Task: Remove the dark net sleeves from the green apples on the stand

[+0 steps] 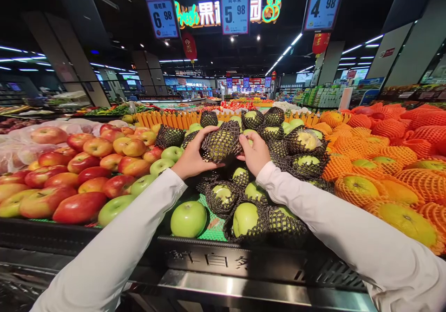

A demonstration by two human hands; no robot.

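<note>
A green apple in a black foam net (220,144) is held up above the green apple pile. My left hand (193,156) wraps round it from the left, thumb on top and fingers beneath. At its right side, my right hand (255,150) pinches the edge of the black net between thumb and fingers. Below lie more netted green apples (223,193), some with their tops showing through the nets. One bare green apple (188,219) sits on the green mat (213,224) near the front of the black crate (209,256).
Red and yellow apples (99,147) are heaped on the left. Oranges in orange foam nets (358,186) fill the right side. A metal rail (226,282) runs along the front. Price signs (234,5) hang overhead, and an orange divider (160,120) stands behind the apples.
</note>
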